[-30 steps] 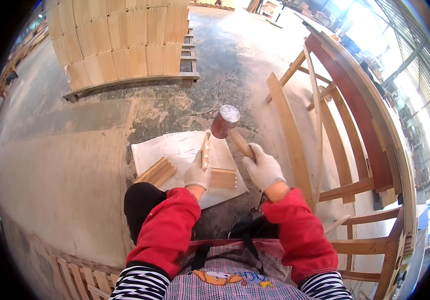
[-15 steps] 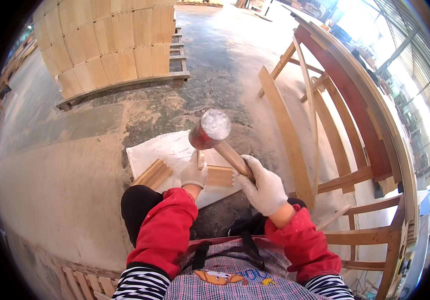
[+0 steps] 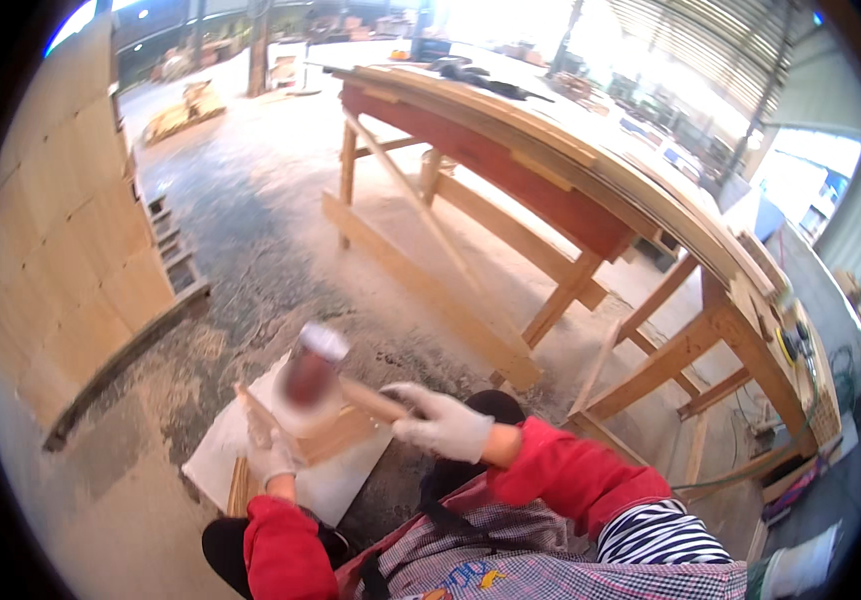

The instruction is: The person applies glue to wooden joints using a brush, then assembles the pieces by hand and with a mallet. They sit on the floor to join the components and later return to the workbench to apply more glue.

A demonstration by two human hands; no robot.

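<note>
In my white-gloved right hand [image 3: 443, 421] is the wooden handle of a mallet [image 3: 310, 378], gripped near its end. The mallet's reddish-brown head with a pale face is blurred and hangs above a light wooden board [image 3: 339, 436]. My left hand [image 3: 270, 456], also gloved, closes round a narrow wood strip [image 3: 257, 408] that stands up tilted at the board's left side. Whether the strip touches the board I cannot tell. Under these lies a white sheet [image 3: 213, 446] on the floor. More wood pieces [image 3: 238, 489] rest on it beside my left wrist, partly hidden.
A tall stack of wooden panels [image 3: 81, 240] stands on a pallet at the left. Ahead and to the right runs a long wooden workbench [image 3: 511, 170] with slanted braces and a low plank [image 3: 421, 290]. A power tool [image 3: 796, 343] sits at its right end.
My view has swung to the right, so the bench shows more fully. The mallet head has dropped from its raised position toward the board; my left hand still holds the strip.
</note>
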